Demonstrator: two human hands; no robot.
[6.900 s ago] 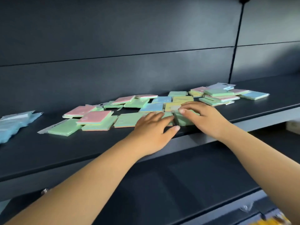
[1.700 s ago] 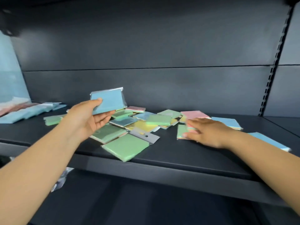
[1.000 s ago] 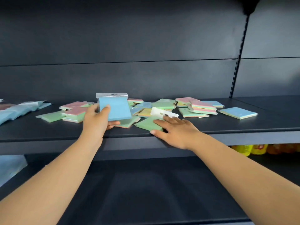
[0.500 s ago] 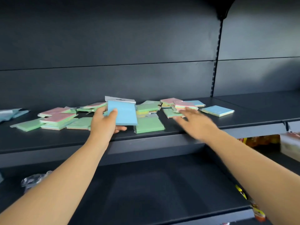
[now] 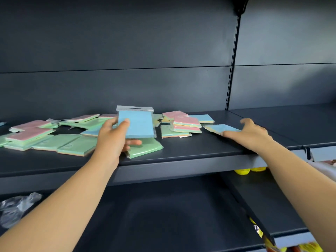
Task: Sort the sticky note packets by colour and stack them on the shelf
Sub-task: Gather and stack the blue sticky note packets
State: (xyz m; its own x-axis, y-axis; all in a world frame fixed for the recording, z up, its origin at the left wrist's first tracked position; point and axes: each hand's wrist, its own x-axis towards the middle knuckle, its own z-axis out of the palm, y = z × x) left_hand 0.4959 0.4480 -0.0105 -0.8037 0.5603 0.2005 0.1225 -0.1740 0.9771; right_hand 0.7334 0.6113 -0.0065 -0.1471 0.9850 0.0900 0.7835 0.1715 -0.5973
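Observation:
My left hand (image 5: 114, 136) holds a blue sticky note packet (image 5: 137, 124) upright just above the dark shelf (image 5: 190, 148), thumb on its face and fingers behind it. My right hand (image 5: 249, 132) lies on the right end of the scatter, its fingertips touching a lone blue packet (image 5: 221, 128) flat on the shelf. Green packets (image 5: 72, 145) and pink packets (image 5: 29, 133) lie mixed to the left. A small pile of pink and green packets (image 5: 185, 124) sits between my hands. One green packet (image 5: 145, 148) rests under my left hand.
The shelf's back panel (image 5: 127, 51) rises behind the packets, with a slotted upright (image 5: 231, 70) at right. Another shelf section (image 5: 300, 122) continues right. Crumpled clear plastic (image 5: 16, 206) lies on the lower shelf at left. Yellow items (image 5: 245, 170) show below the right shelf.
My right hand moved right, off the middle pile, onto the lone blue packet. My left hand still holds its blue packet upright. The view has shifted slightly.

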